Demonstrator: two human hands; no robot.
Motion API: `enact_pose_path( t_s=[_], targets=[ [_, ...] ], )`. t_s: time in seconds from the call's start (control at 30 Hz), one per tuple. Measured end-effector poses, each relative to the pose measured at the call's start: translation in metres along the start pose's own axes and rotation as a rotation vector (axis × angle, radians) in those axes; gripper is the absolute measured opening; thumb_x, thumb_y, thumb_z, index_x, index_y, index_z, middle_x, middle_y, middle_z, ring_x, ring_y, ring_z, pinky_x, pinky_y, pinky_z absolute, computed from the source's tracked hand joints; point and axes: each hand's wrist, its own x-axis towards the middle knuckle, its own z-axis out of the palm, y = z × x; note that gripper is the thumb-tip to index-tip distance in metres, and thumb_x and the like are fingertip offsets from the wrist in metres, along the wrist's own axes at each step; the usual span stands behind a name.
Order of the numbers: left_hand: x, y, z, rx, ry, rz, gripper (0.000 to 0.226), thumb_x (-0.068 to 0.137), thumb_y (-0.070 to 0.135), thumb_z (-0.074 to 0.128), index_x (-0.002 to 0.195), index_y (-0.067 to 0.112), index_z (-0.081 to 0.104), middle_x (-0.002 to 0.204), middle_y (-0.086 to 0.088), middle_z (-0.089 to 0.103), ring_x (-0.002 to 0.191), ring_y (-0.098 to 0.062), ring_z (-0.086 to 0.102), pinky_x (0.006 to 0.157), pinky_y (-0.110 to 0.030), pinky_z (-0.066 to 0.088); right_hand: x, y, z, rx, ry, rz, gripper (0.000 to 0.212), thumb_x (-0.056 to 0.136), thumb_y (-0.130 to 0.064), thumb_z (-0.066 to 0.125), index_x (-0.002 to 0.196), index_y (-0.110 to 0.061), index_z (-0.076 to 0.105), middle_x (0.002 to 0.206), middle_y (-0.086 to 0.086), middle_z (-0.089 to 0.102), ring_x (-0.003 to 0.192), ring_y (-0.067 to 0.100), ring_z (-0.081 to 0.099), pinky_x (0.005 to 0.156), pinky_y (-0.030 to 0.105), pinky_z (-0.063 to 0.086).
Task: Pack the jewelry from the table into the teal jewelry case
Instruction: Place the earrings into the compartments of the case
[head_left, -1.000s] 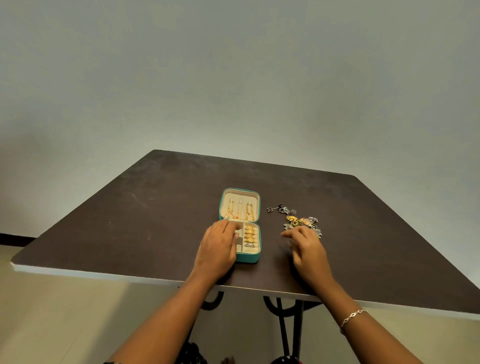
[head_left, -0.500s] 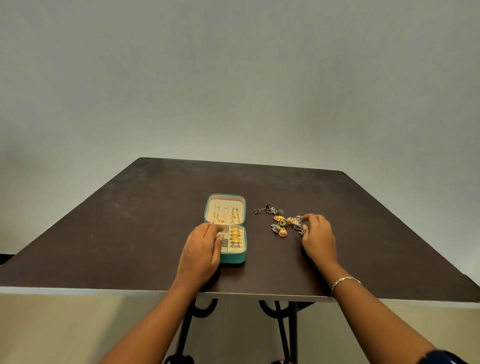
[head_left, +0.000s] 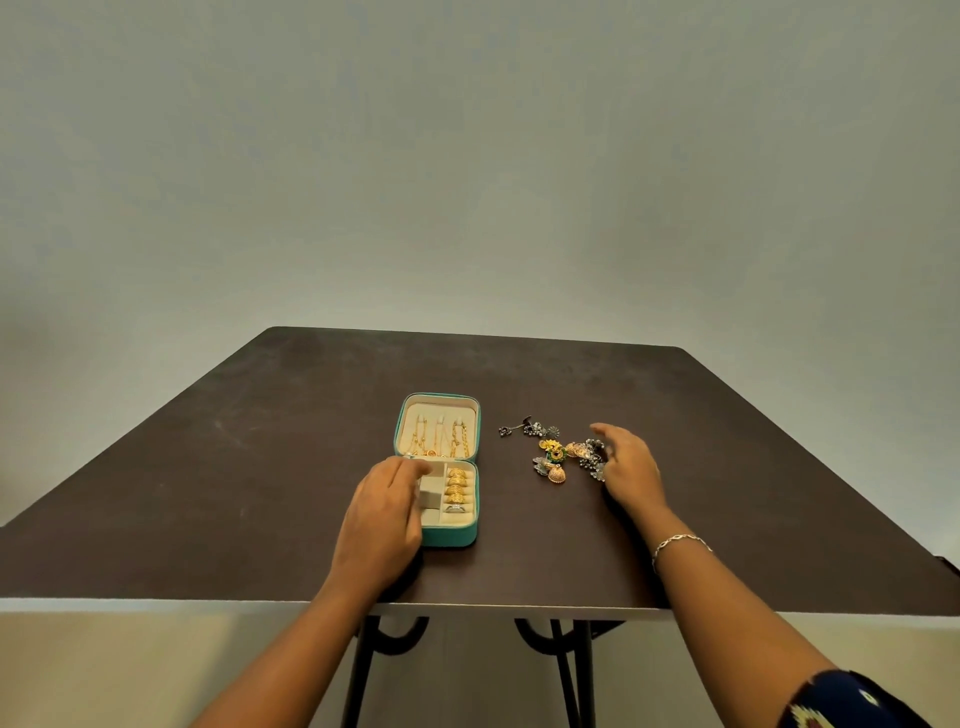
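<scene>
- Teal jewelry case (head_left: 451, 538) lies open on the dark desk (head_left: 208, 493), toward its near edge, the lid laid flat on the far side of the base.
- The cream-lined lid holds gold chains (head_left: 439, 439) hanging in parallel strands.
- The base of the case is cream inside, with a column of gold rings (head_left: 458, 483) tucked into the ring rolls on its right side and one silvery ring (head_left: 456, 508) nearest the front; small square compartments sit to the left of the rings.
- Loose jewelry (head_left: 563, 454) lies in a cluster on the desk just right of the case: gold bell-shaped earrings, a yellow-green flower piece, and dark silver pieces.
- Left hand (head_left: 382, 514) rests on the case's left side, fingers loosely curled over the left compartments; whether it pinches anything cannot be told.
- Right hand (head_left: 626, 467) is right of the case at the cluster's right edge, fingers spread and curved around the silver pieces, with a bracelet (head_left: 680, 543) on its wrist.
</scene>
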Motion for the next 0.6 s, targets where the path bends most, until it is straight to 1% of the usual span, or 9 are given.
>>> enact_pose_path(
  t_s=[0.07,0.1,0.2,0.27,0.33,0.4,0.43,0.5,0.6],
  targets=[
    [0.000,-0.001,0.001,-0.004,0.011,0.007,0.023,0.091,0.010,0.045,0.111,0.012,0.057,0.112,-0.003,0.058,0.104,-0.016,0.053,0.085,-0.027,0.045,0.005,0.001,0.000,0.002,-0.010,0.007,0.055,0.082,0.009,0.034,0.126,-0.017,0.054,0.134,0.003,0.052,0.128,0.022,0.040,0.102,0.047,0.035],
    [0.000,-0.001,0.001,-0.008,0.017,0.011,0.025,0.090,0.014,0.042,0.110,0.012,0.057,0.111,-0.003,0.059,0.103,-0.016,0.054,0.083,-0.027,0.045,0.008,0.002,0.000,-0.002,-0.016,0.006,0.051,0.085,0.007,0.035,0.126,-0.018,0.054,0.133,0.002,0.052,0.128,0.022,0.040,0.102,0.047,0.035],
    [0.001,-0.004,0.002,-0.020,0.032,0.008,0.034,0.087,0.024,0.034,0.109,0.014,0.058,0.110,-0.002,0.059,0.102,-0.014,0.053,0.082,-0.025,0.045,0.014,0.002,0.002,-0.026,-0.006,-0.033,0.032,0.095,-0.013,0.040,0.121,-0.019,0.057,0.129,0.002,0.055,0.125,0.021,0.041,0.100,0.045,0.036],
    [0.001,-0.005,0.003,-0.026,0.045,0.002,0.037,0.089,0.030,0.030,0.109,0.015,0.058,0.109,0.000,0.059,0.100,-0.011,0.052,0.081,-0.024,0.044,0.016,0.000,0.004,-0.015,0.056,-0.113,0.027,0.096,-0.021,0.042,0.115,-0.018,0.061,0.121,0.002,0.059,0.122,0.021,0.044,0.096,0.042,0.035],
    [0.001,-0.005,0.004,-0.029,0.051,0.006,0.046,0.089,0.040,0.022,0.108,0.016,0.057,0.108,0.001,0.059,0.097,-0.007,0.050,0.080,-0.022,0.044,0.016,-0.005,0.005,-0.014,0.073,-0.222,0.029,0.094,-0.026,0.039,0.110,-0.020,0.063,0.115,0.000,0.061,0.123,0.019,0.044,0.093,0.038,0.030],
    [0.001,-0.006,0.005,-0.030,0.057,0.013,0.053,0.086,0.045,0.017,0.107,0.017,0.057,0.107,0.002,0.059,0.095,-0.005,0.048,0.078,-0.020,0.042,0.018,-0.010,0.009,-0.066,-0.009,-0.320,0.037,0.089,-0.032,0.033,0.110,-0.024,0.063,0.113,-0.002,0.061,0.124,0.017,0.042,0.090,0.033,0.024],
    [0.001,-0.006,0.005,-0.029,0.061,0.014,0.053,0.086,0.045,0.017,0.107,0.018,0.057,0.107,0.003,0.059,0.095,-0.004,0.048,0.078,-0.019,0.042,0.019,-0.011,0.011,-0.111,-0.055,-0.359,0.037,0.089,-0.031,0.033,0.111,-0.025,0.062,0.113,-0.004,0.061,0.125,0.016,0.041,0.088,0.031,0.022],
    [0.000,-0.006,0.005,-0.022,0.068,0.015,0.050,0.088,0.043,0.019,0.107,0.018,0.057,0.107,0.002,0.059,0.095,-0.005,0.049,0.077,-0.018,0.041,0.024,-0.012,0.016,-0.199,-0.123,-0.407,0.030,0.094,-0.025,0.038,0.113,-0.027,0.061,0.116,-0.007,0.059,0.127,0.015,0.038,0.087,0.028,0.017],
    [0.000,-0.007,0.005,-0.010,0.063,0.016,0.039,0.091,0.035,0.027,0.108,0.017,0.057,0.108,0.002,0.059,0.095,-0.004,0.048,0.078,-0.017,0.040,0.025,-0.013,0.018,-0.265,-0.192,-0.403,0.030,0.095,-0.015,0.041,0.114,-0.027,0.060,0.122,-0.008,0.056,0.128,0.013,0.035,0.087,0.026,0.015]
  ],
)
